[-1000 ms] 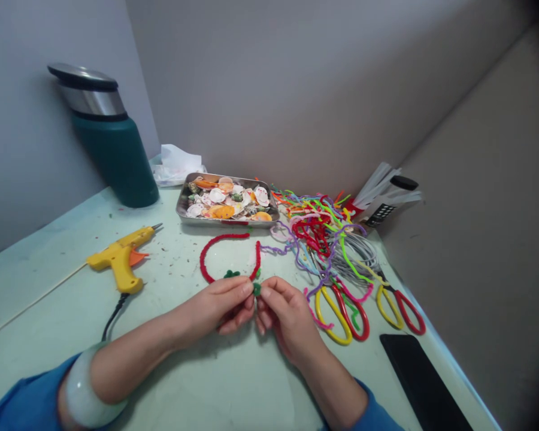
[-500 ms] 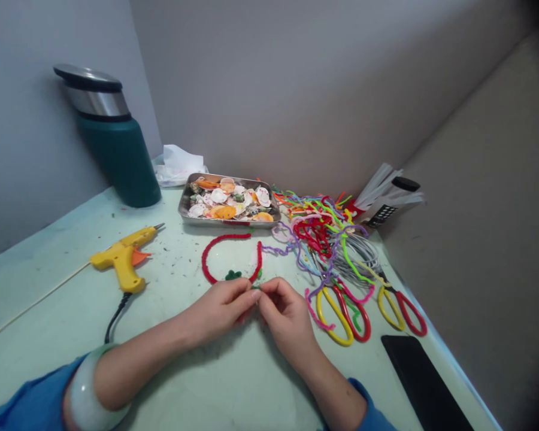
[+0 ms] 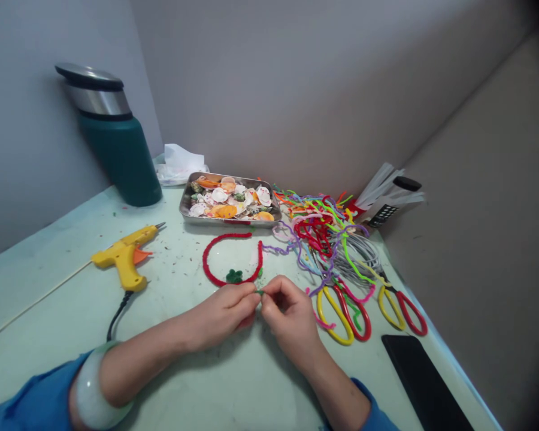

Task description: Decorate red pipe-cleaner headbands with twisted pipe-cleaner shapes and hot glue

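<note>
My left hand [image 3: 231, 308] and my right hand [image 3: 291, 314] meet fingertip to fingertip over the table, both closed in a pinch. Between them shows a short bit of green pipe cleaner [image 3: 259, 293], mostly hidden by the fingers. Just beyond my hands lies a red pipe cleaner [image 3: 205, 258] bent into an open loop, its gap at the far right. A dark green pipe cleaner flower [image 3: 234, 276] rests at the loop's near edge.
A yellow glue gun [image 3: 124, 257] lies left, with a green bottle [image 3: 121, 155] behind. A metal tray [image 3: 229, 223] of shells stands at the back. To the right are tangled pipe cleaners [image 3: 312, 230], red-and-yellow scissors [image 3: 335, 314], a second pair [image 3: 402, 308] and a black flat object [image 3: 420, 377].
Both hands have shifted slightly toward me and to the right, still pinching the green piece. More of the dark green flower now shows.
</note>
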A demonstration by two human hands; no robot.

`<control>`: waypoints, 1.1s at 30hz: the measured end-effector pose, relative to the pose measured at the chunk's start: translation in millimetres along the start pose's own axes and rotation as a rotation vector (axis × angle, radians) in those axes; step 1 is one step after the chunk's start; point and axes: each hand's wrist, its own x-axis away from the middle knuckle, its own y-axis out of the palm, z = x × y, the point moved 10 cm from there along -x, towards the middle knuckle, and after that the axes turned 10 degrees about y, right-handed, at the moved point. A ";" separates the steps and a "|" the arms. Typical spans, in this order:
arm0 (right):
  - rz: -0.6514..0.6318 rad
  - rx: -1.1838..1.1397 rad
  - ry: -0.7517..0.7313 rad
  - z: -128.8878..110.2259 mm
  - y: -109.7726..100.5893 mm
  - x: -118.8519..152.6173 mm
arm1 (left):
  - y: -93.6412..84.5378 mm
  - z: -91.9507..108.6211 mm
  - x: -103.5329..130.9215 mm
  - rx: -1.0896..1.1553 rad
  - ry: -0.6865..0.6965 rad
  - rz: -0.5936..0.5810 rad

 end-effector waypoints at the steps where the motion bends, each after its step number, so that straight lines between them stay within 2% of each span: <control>1: 0.004 -0.009 0.007 0.8 0.1 -0.3 | 0.4 -0.1 -0.1 0.011 0.004 -0.003; 8: 0.054 0.054 -0.105 -14.9 -2.7 2.8 | 9.0 -8.9 2.9 0.241 -0.064 -0.058; 15: 0.113 0.232 -0.296 -33.6 -5.2 9.5 | 22.5 -14.8 8.0 0.494 -0.172 -0.129; 17: 0.115 0.271 -0.319 -33.8 -6.6 8.8 | 19.7 -14.2 6.8 0.470 -0.157 -0.107; 19: 0.124 0.274 -0.309 -30.8 -12.2 5.7 | 12.3 -15.8 4.5 0.439 -0.153 -0.038; 22: 0.177 0.192 -0.215 -20.5 -28.9 -1.8 | -2.9 -21.2 1.0 0.443 -0.167 0.114; 24: 0.191 0.153 -0.168 -15.8 -34.4 -4.3 | -9.6 -22.0 -1.5 0.462 -0.153 0.174; 27: 0.156 0.190 -0.190 -18.5 -27.4 -1.9 | -13.1 -20.8 -4.2 0.448 -0.124 0.186; 33: 0.089 0.294 -0.211 -18.4 -7.1 3.6 | -12.8 -19.0 -4.5 0.278 -0.087 0.152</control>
